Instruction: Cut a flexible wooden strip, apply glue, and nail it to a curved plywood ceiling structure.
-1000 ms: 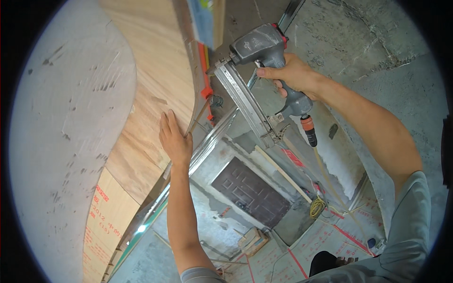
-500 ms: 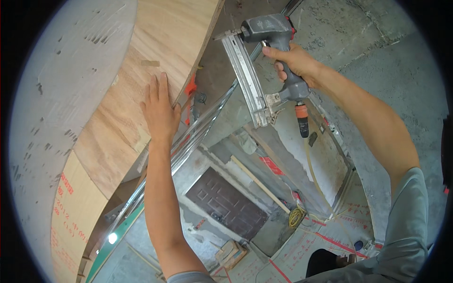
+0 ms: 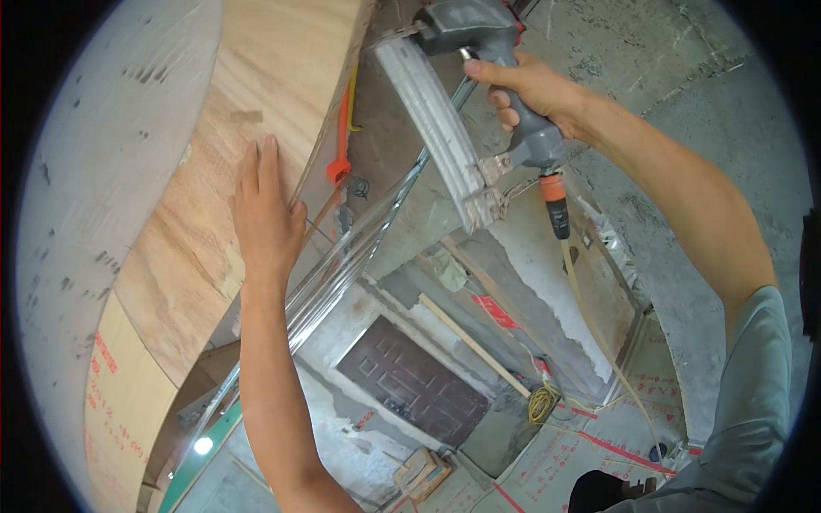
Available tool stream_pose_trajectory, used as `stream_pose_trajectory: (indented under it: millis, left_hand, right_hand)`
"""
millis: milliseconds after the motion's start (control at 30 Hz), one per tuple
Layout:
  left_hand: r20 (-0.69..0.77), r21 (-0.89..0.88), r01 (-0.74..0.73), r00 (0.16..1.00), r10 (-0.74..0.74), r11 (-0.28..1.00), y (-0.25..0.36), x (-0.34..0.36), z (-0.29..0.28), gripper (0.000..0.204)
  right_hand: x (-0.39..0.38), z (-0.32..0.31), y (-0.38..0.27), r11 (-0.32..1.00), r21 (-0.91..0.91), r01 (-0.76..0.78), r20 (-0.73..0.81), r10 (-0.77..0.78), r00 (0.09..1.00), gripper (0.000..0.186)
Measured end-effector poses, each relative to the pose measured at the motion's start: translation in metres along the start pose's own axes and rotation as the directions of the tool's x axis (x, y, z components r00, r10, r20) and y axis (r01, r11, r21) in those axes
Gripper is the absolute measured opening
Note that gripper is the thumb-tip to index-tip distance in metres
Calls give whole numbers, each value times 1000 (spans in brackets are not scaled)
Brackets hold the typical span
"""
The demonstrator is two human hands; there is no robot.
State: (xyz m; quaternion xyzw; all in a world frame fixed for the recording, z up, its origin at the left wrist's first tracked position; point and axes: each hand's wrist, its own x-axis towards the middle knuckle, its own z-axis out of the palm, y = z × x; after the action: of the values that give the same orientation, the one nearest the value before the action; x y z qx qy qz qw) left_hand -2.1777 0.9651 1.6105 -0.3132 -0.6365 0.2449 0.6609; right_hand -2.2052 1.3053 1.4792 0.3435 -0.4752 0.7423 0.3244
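Observation:
My right hand (image 3: 540, 96) is wrapped around the handle of a grey pneumatic nail gun (image 3: 537, 141), thumb near its trigger. The gun's long silver magazine (image 3: 432, 124) slants down, and its nose end is close to the edge of a plywood panel (image 3: 286, 64). Against the face of that panel lies my left hand (image 3: 263, 214), its fingers stretched out and nothing in them. An air hose (image 3: 577, 295) hangs from the orange and black coupling (image 3: 556, 205) under the gun's handle.
Shiny metal channels (image 3: 359, 244) run diagonally past my left forearm. Beside the panel hangs an orange fitting (image 3: 339, 169). Below are a brown door (image 3: 410, 376), a leaning wood strip (image 3: 470, 342) and a yellow coil (image 3: 540, 405). Another sheet with red print (image 3: 128, 385) adjoins the plywood.
The panel, my left hand and the nail gun have shifted slightly left in the picture, the gun also a little upward. More of the orange fitting shows. Both hands keep their hold or contact.

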Motion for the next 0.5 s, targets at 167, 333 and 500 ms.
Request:
stream_pose_trajectory:
  millis: [167, 333, 500]
  left_hand:
    - [42, -29, 34, 999, -33, 999, 5, 6, -7, 93]
    - [33, -16, 42, 999, -41, 999, 24, 28, 1, 92]
    - [-5, -119, 52, 999, -53, 992, 47, 57, -8, 87]
  right_hand:
    - [12, -5, -7, 1000, 14, 3, 135, -5, 991, 42]
    - [21, -15, -8, 999, -16, -39, 224, 42, 974, 40]
    - [24, -18, -16, 998, 4, -59, 282, 56, 958, 40]
